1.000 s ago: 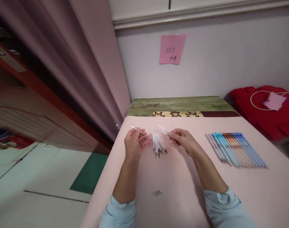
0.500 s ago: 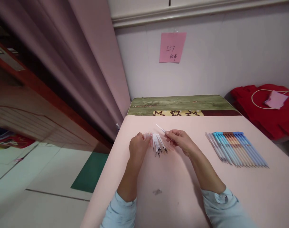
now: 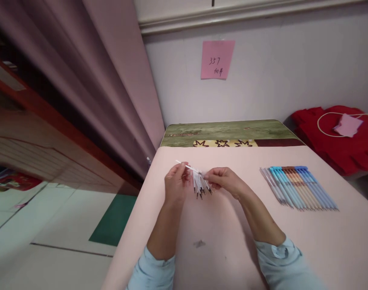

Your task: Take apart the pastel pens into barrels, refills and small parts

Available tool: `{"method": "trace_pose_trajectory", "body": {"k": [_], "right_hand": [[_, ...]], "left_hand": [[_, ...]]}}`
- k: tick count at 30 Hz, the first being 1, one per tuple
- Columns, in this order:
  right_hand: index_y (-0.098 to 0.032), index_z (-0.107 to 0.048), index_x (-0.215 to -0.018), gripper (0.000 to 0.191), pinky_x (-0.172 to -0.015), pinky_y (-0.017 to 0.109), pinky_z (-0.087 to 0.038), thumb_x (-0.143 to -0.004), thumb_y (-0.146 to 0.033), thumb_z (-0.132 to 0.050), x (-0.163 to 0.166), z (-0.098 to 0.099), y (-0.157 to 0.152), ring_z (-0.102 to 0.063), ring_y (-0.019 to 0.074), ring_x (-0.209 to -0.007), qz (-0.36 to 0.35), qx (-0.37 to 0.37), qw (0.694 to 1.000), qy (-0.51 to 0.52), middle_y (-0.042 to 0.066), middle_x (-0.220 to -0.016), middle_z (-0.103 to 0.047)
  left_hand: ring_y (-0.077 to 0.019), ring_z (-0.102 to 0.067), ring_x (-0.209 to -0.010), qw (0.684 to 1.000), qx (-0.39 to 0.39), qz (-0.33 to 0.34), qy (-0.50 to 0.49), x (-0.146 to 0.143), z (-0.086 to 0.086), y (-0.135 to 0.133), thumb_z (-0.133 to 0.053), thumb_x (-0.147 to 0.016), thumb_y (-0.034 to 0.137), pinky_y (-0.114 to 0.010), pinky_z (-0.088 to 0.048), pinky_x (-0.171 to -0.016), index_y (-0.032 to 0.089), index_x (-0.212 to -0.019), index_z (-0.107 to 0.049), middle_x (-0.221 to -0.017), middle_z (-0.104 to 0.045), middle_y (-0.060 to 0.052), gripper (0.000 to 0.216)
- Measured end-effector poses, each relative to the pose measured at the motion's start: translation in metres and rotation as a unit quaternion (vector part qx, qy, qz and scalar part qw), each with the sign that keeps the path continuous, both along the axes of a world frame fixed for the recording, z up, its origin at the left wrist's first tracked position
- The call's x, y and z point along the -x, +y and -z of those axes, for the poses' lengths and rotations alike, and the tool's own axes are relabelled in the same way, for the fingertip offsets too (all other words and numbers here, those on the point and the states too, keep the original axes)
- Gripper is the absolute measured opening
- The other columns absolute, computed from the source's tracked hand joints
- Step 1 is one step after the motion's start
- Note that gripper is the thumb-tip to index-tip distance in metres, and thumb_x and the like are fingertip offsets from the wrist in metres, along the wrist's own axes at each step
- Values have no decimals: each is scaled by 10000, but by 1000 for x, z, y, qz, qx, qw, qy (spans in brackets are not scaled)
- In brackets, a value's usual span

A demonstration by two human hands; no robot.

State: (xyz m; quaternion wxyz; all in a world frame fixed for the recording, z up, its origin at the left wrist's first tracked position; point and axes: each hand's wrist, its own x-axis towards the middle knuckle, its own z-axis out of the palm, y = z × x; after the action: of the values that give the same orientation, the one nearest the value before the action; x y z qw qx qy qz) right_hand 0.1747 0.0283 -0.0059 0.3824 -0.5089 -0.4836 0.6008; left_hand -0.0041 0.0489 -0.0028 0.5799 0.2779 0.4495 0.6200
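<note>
Refill (image 3: 188, 166) went from right hand (image 3: 224, 180) alone to both: left hand (image 3: 174, 182) pinched 1 end, right hand clamped the other. Refill pile (image 3: 202, 186) lay just below it.

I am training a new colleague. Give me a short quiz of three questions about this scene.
1. True or false: the row of pens lies nearer the right hand than the left hand.
2. Both hands hold between them: A) a white refill, B) a spoon, C) a cup.
3. Fill in: the note on the wall is ___.
Key: 1 true; 2 A; 3 pink.
</note>
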Motion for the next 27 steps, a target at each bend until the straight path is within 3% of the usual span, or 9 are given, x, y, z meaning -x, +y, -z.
{"method": "trace_pose_trajectory", "body": {"k": [3, 6, 12, 18, 27], "right_hand": [[-163, -707, -724, 357, -535, 233, -355, -656, -512, -739, -23, 12, 6, -494, 111, -561, 100, -38, 985, -133, -1, -616, -614], [-174, -726, -717, 366, -530, 242, -338, -694, -538, -686, -41, 23, 10, -508, 126, -565, 169, -61, 951, -250, 7, -609, -630], [-191, -741, -765, 330, -531, 238, -344, -748, -495, -613, -38, 24, 11, -548, 137, -583, 115, -83, 938, -317, 23, -649, -680], [-262, -733, -733, 261, -540, 256, -314, -769, -489, -607, -31, 9, 8, -595, 175, -670, 131, -25, 878, -460, 20, -723, -709], [-260, -715, -713, 291, -550, 264, -313, -793, -509, -587, -41, -1, 6, -596, 169, -665, 120, -22, 881, -457, 11, -712, -699]], "left_hand": [[-71, -517, -497, 996, -9, -88, 24, 14, -2, 7, -779, -639, 375, -181, -364, -438, 129, -767, -628, -703, -680, -45, 316], [-80, -493, -411, 993, -5, -72, 91, 16, 0, 7, -745, -674, 416, -193, -359, -383, 151, -717, -568, -617, -661, -28, 321], [-96, -497, -373, 979, 37, 84, 182, -11, 18, -4, -706, -703, 423, -198, -344, -327, 158, -725, -565, -573, -630, -9, 301], [-83, -460, -346, 961, 41, 107, 253, -12, 27, -4, -665, -745, 389, -180, -294, -304, 171, -770, -559, -532, -584, 29, 244], [-110, -508, -373, 943, 62, 152, 289, -9, 34, -3, -661, -741, 389, -208, -386, -337, 176, -773, -569, -517, -559, 36, 234]]}}
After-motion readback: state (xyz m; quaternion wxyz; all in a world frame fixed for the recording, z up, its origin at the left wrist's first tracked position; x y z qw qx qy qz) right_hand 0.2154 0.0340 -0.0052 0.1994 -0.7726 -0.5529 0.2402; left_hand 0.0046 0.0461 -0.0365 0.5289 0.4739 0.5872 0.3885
